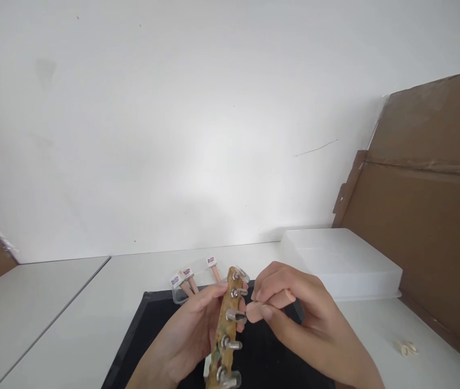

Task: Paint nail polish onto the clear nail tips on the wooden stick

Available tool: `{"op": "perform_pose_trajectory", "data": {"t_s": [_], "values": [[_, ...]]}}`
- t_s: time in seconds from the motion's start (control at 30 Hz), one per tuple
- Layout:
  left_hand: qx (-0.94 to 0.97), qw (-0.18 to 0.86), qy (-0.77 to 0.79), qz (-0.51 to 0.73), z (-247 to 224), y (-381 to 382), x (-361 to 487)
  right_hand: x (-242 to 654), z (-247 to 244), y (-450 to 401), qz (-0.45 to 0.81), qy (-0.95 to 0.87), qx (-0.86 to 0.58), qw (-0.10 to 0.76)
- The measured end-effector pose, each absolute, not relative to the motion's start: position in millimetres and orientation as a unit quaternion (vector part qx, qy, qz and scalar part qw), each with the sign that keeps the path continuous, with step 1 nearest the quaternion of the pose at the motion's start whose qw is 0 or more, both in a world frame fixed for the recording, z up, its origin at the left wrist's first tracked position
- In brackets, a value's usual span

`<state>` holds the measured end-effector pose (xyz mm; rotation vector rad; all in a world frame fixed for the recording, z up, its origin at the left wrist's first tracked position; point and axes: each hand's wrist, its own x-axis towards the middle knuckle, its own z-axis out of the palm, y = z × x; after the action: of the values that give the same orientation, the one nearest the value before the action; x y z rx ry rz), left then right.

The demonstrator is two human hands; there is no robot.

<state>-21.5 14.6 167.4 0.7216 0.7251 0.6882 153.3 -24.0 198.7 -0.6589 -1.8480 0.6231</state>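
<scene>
Yellow-brown, lumpy, narrow strip (222, 327) w/ a row of silver metal pegs is closest to cam, running up & away from bottom edge, approx. upright in the bare left hand (191, 335). That hand's grip is wrapped round it: thumb along the strip's L side nr the top, fingertips peeking out on its R. Clear, nail-shaped plastic tips (232, 380) sit on the pegs, pointing mostly R of the strip; the middle one has a dark patch (240, 317) at its end. Just R of the strip, the bare right hand (306, 308) has its grip pressed together, pinching a small peach-pink, blocky stick (255, 312) btwn thumb & fingers; stick's near end is right by the dark-patched tip, can't tell if touching. Under the strip & both hands: flat black mat (270, 351) on a white smooth worktop (59, 308). Beyond the strip, slightly L: clear plastic tray (179, 296) w/ pink sticks bearing white, purple-printed ends (192, 285). Well R of the strip: two small cream rings (405, 350) side by side; farther back on that side, a whitish translucent plastic box (335, 254), then tall brown cardboard (428, 232). White wall (213, 135) behind the strip, w/ a thin dark line (315, 148) up to its R.
</scene>
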Motion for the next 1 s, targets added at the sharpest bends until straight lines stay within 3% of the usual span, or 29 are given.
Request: {"op": "perform_pose_trajectory", "data": {"t_s": [0.2,0.47,0.7,1.0], "values": [[0.346,0.815,0.331,0.327,166.6,15.5,-23.2,152.2,197.4,-24.8,0.253,-0.750,-0.263,0.551],[0.346,0.814,0.336,0.323,167.2,13.4,-22.4,152.0,197.4,-23.8,0.258,-0.766,-0.277,0.519],[0.331,0.818,0.338,0.327,168.5,13.8,-22.6,151.0,197.9,-23.6,0.235,-0.757,-0.239,0.561],[0.359,0.815,0.312,0.332,161.4,17.3,-23.8,149.1,194.7,-24.3,0.239,-0.765,-0.277,0.530]]}}
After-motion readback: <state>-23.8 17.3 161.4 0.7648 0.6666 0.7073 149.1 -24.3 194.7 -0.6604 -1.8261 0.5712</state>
